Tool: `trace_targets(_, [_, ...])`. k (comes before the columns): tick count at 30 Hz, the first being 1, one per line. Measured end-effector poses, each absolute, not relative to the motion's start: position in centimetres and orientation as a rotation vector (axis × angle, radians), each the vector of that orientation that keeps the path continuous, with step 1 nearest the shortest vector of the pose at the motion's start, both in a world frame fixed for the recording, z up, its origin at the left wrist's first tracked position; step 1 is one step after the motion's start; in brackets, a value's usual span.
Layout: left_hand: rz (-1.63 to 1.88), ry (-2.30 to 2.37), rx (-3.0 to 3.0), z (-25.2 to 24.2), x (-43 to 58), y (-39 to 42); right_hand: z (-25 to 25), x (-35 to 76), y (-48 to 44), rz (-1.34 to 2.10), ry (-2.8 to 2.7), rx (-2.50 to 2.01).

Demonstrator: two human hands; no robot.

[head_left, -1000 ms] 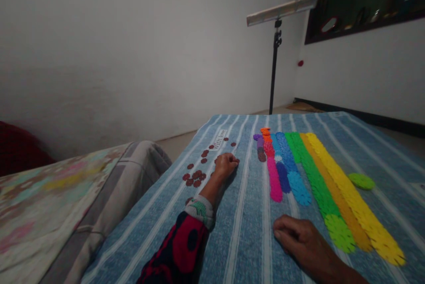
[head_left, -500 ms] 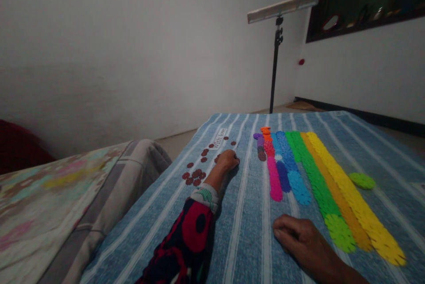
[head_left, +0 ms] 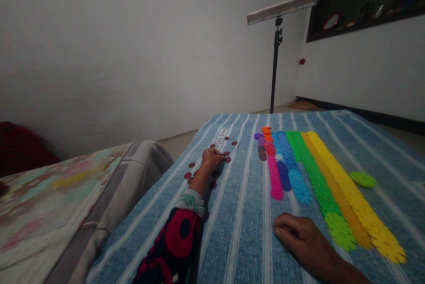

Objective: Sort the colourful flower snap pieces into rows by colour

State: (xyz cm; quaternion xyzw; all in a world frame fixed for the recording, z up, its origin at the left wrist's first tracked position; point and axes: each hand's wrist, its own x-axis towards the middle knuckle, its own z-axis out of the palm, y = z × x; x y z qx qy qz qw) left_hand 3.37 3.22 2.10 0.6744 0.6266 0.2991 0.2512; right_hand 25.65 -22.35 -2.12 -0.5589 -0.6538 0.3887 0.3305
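My left hand (head_left: 211,158) reaches out over a scatter of small dark red discs (head_left: 190,176) on a blue striped cloth (head_left: 245,222). Its fingers are curled down among the discs; what they hold is hidden. My right hand (head_left: 295,235) rests on the cloth near me, fingers curled under, close to the near end of a green row (head_left: 315,177). Coloured discs lie in long rows: yellow (head_left: 355,200), orange (head_left: 335,191), green, blue (head_left: 292,169), dark blue (head_left: 283,175) and pink (head_left: 275,180).
A lone green disc (head_left: 362,179) lies right of the rows. A light bar on a black stand (head_left: 275,53) rises behind the cloth. A patterned blanket (head_left: 49,204) lies to the left. White walls close the space behind.
My left hand has slid left and slightly farther, from the right side of the dark red discs onto them. My right hand has stayed put.
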Motion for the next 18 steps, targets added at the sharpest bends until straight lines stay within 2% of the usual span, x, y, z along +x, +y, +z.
trace_targets(18, [0.338,1.774,2.232,1.9,5.2,3.3,-2.2,25.7,-22.5,1.021,-1.702,-1.461])
